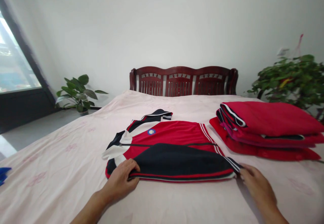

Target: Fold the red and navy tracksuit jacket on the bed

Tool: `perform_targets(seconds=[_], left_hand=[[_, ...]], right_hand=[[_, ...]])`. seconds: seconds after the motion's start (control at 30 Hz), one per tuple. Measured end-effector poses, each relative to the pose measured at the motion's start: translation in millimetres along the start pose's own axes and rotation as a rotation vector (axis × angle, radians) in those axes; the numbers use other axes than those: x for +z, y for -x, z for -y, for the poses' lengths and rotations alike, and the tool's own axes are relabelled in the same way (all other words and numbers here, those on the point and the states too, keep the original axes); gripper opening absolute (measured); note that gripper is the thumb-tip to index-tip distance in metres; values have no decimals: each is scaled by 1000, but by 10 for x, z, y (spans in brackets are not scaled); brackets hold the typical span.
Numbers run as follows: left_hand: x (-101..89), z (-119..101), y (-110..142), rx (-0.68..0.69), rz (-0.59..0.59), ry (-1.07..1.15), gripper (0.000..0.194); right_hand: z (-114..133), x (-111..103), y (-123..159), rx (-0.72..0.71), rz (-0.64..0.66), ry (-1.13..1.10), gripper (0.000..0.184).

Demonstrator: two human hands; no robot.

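A red, black and white sports jacket lies partly folded on the pale pink bed sheet, its black sleeve laid across the near edge. My left hand is closed on the jacket's near left edge, fingers curled over the black fabric. My right hand pinches the striped cuff at the jacket's near right end. A zip line runs across the jacket, and a small blue badge shows on its red chest.
A stack of folded red garments sits on the bed to the right. A dark wooden headboard stands at the far side. Potted plants stand at the left and right. A blue item lies at the left edge.
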State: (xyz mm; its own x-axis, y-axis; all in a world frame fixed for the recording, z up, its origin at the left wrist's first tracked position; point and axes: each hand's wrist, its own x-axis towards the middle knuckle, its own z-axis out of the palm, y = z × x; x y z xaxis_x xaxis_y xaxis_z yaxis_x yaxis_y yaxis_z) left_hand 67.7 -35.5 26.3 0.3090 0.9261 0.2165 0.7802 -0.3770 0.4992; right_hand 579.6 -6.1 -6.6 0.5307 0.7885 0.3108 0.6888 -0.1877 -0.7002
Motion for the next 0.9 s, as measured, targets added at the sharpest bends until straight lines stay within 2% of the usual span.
perform_targets(seconds=[0.07, 0.13, 0.23, 0.3, 0.37, 0.43, 0.6, 0.77, 0.9], left_hand=[[-52, 15, -11, -1, 22, 51, 14], [-122, 54, -17, -8, 4, 63, 26], [-263, 179, -3, -63, -103, 24, 38], [-368, 303, 28, -128, -154, 13, 42], [-460, 436, 69, -187, -148, 8, 44], [-518, 545, 108, -226, -93, -6, 44], [-506, 625, 140, -258, 34, -55, 33], [-432, 646, 124, -166, -2, -88, 24], [-405, 720, 122, -239, -35, -23, 29]], right_hand=[[139, -45, 57, -45, -100, 120, 42], [359, -30, 147, -243, -188, 178, 46], [636, 135, 279, -546, -153, 188, 50], [681, 309, 330, -636, -90, 262, 54], [616, 475, 343, -664, -25, 371, 56], [507, 587, 333, -664, 22, 453, 56], [393, 632, 294, -638, 19, 507, 53], [415, 628, 290, -634, 13, 488, 51], [405, 624, 289, -645, 9, 466, 50]])
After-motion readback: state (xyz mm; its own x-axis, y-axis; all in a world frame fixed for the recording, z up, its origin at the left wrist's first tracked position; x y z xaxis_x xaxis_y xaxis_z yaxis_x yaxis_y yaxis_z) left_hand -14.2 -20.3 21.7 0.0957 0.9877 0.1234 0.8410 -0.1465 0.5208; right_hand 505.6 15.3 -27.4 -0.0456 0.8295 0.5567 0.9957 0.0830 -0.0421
